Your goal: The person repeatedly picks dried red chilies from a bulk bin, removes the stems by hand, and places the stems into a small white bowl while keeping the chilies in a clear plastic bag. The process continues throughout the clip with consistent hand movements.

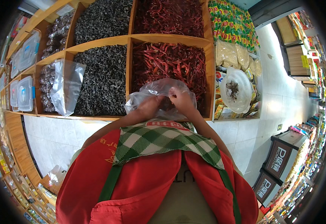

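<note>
A clear plastic bag (157, 86) lies bunched over the near edge of the wooden compartment of dried red chilies (177, 61). My left hand (151, 105) holds the bag's left side, its fingers partly hidden by film. My right hand (181, 98) pinches the bag's film on the right, close to the left hand. Something dark shows through the plastic between them; what it is cannot be told. Left of the chilies, dried black fungus (101, 81) fills a compartment. Another clear plastic bag (68, 89) hangs flat over the divider farther left.
Wooden dividers (129, 70) separate the bins. At right, a white plastic basket (237, 89) with dark scraps rests on packets, beside bagged pale goods (226, 53) and green-yellow packets (230, 22). Lidded clear boxes (25, 93) stand at far left. Promotion-marked stands (277, 159) are at lower right.
</note>
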{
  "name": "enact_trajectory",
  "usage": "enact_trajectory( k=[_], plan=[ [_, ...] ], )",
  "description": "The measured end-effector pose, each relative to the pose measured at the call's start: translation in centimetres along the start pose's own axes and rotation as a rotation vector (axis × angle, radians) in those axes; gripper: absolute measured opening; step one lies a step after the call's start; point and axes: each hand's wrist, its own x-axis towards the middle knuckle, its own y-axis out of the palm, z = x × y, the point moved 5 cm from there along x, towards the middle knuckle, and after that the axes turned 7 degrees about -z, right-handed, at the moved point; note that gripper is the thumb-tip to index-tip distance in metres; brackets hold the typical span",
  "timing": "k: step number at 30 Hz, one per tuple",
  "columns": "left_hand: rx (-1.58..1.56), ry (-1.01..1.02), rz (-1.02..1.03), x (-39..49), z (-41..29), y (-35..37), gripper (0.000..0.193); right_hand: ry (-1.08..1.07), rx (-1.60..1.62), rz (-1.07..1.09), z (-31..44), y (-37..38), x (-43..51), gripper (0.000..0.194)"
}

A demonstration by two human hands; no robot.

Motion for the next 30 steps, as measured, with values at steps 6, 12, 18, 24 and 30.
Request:
enact_trajectory(
  k=[6,12,18,24,30],
  plan=[
    [-0.185,-0.073,0.067,0.5,-0.8,-0.2,0.032,0.046,0.213,-0.083,-0.2,-1.3,0.5,0.019],
    [-0.029,-0.14,0.04,1.1,0.3,1.1,0.037,0.072,0.191,0.025,0.5,-1.9,0.5,0.016],
    [-0.271,-0.29,-0.138,0.4,0.7,0.2,0.026,-0.151,-0.217,0.022,1.3,0.4,0.8,0.02],
    [-0.271,-0.37,-0.157,0.3,2.7,-1.6,0.022,-0.242,-0.332,0.187,1.1,4.1,1.1,0.024],
    [-0.739,-0.407,-0.257,0.0,2.6,-3.7,0.017,-0.081,-0.297,0.279,0.7,4.4,1.2,0.025]
  ],
)
